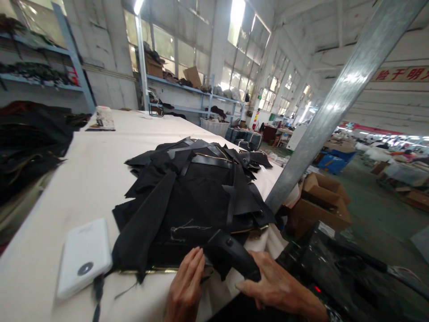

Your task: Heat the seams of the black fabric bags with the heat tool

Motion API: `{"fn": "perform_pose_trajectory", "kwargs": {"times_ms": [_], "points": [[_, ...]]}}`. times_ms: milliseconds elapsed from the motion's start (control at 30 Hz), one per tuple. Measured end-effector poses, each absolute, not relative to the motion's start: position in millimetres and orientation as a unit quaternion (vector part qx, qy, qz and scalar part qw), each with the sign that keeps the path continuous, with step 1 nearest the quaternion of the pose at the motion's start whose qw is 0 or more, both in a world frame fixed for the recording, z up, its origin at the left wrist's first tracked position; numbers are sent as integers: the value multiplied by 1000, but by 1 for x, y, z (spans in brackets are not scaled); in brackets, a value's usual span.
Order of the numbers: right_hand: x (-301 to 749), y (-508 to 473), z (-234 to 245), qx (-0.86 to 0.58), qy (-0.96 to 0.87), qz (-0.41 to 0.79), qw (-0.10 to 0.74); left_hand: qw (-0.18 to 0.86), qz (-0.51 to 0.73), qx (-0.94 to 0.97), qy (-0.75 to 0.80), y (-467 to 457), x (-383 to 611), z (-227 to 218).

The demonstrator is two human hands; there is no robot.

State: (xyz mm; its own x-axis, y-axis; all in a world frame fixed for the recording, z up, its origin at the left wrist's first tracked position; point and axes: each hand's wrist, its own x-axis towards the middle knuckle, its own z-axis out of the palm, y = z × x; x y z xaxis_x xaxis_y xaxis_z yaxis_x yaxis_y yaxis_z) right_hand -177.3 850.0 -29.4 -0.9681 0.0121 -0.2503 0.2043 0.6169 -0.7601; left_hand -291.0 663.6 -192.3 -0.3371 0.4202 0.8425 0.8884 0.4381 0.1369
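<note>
A pile of black fabric and leather pieces (197, 192) lies on the white table (87, 174), with a gold zipper strip along its near edge. My left hand (186, 286) rests flat on the near edge of the pile, fingers together and stretched out. My right hand (278, 286) grips a black strap piece (234, 257) with a small snap on it, thumb and fingers closed round its end.
A white power bank (83, 257) lies on the table at the near left. Dark garments (30, 143) are heaped at the left. A slanted metal post (335, 98) rises at the right, with cardboard boxes (321, 201) on the floor behind it. Blue shelves stand at the back.
</note>
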Motion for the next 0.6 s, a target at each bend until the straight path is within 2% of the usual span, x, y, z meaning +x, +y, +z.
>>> {"fn": "perform_pose_trajectory", "kwargs": {"times_ms": [233,333,500,600], "points": [[-164,850,1,79,908,-401,90,391,-304,-423,-759,666,-292,-194],[-178,848,1,66,922,-366,113,412,-290,-424,-753,666,-292,-192],[-226,837,-19,-64,967,-231,85,459,-257,-443,-726,662,-296,-200],[-247,831,-32,-168,970,-140,104,470,-257,-445,-718,661,-298,-208]]}}
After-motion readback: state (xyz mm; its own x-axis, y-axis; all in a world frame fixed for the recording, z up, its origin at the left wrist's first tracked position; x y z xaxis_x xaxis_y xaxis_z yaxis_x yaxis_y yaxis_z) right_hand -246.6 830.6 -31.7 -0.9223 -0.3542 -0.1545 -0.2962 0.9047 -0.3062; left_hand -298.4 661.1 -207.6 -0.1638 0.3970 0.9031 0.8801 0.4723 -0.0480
